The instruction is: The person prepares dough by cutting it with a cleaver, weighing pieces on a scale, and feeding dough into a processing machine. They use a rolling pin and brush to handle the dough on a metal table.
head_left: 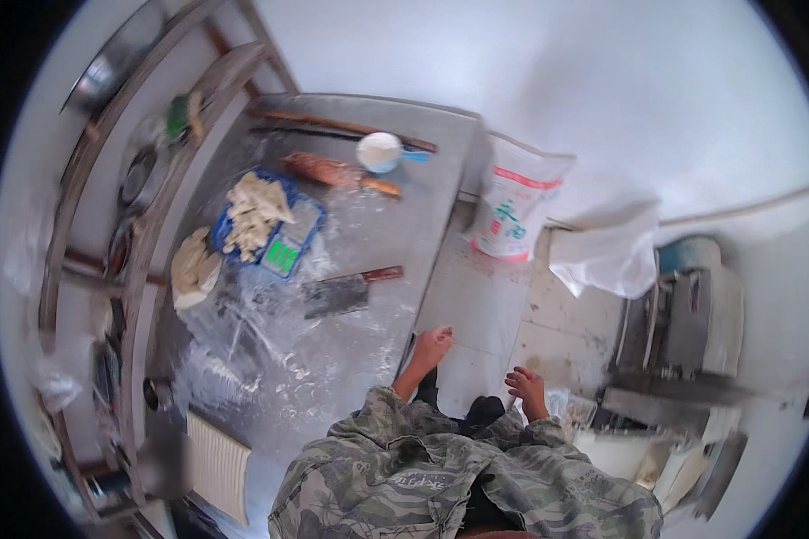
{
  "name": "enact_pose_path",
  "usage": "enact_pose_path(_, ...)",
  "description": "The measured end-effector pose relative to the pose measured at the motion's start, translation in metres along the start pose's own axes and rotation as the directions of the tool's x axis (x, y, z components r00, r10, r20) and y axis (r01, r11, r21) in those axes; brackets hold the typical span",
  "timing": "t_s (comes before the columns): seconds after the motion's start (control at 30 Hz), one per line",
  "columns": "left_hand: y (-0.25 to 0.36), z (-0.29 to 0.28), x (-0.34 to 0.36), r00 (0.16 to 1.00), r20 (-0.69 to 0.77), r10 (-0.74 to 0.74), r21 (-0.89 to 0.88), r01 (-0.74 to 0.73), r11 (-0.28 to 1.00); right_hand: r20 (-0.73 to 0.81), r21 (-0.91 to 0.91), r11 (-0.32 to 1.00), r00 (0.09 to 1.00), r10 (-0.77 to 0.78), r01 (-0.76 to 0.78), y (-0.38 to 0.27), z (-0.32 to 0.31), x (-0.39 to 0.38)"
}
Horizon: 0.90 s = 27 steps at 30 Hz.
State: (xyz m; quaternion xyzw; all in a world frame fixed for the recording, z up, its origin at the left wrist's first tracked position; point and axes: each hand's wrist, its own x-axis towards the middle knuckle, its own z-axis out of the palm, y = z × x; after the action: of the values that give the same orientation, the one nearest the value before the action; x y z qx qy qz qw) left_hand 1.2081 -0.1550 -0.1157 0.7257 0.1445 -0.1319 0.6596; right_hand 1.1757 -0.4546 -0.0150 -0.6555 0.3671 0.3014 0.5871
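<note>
Left hand (435, 345) curled, can't tell its grip; right hand (526, 388) loosely spread; cleaver (334, 296) on the counter (360, 355), left hand's ten o'clock!

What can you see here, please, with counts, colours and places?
Rack: 1, brown, left
Table: 1, grey, left
Stick: 1, brown, on table
Scoop: 1, white, on table
Rolling pin: 1, brown, on table
Scale: 1, blue, on table
Dough: uncounted, cream, on scale
Cleaver: 1, grey, on table
Ribbed panel: 1, cream, bottom left
Sack: 1, white, by wall
Plastic bag: 1, white, beside sack
Machine: 1, grey, right
Left hand: 1, bare, lower centre
Right hand: 1, bare, lower centre
</note>
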Motion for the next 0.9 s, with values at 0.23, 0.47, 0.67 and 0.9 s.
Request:
enact_pose_path(0.23, -0.004, -0.17, 0.018, 0.86, -0.486, -0.156, -0.121, 0.111, 0.986, 0.316, -0.171, 0.966, 0.94, -0.132, 0.194, -0.102, 0.13, 0.041)
enact_pose_path(0.47, 0.004, -0.301, 0.026, 0.542, -0.685, -0.488, -0.647, -0.144, 0.749, 0.657, -0.274, 0.919, 0.753, -0.036, 0.283, -0.176, 0.278, 0.135)
enact_pose_path(0.67, 0.007, -0.359, 0.073, 0.475, -0.65, -0.593, -0.758, -0.355, 0.547, 0.798, -0.179, 0.875, 0.586, -0.138, 0.449, -0.27, 0.489, 0.214)
enact_pose_path(0.9, -0.035, -0.388, 0.11, 0.516, -0.611, -0.6, -0.755, -0.608, 0.247, 0.891, -0.065, 0.789, 0.392, -0.23, 0.611, -0.328, 0.659, 0.228)
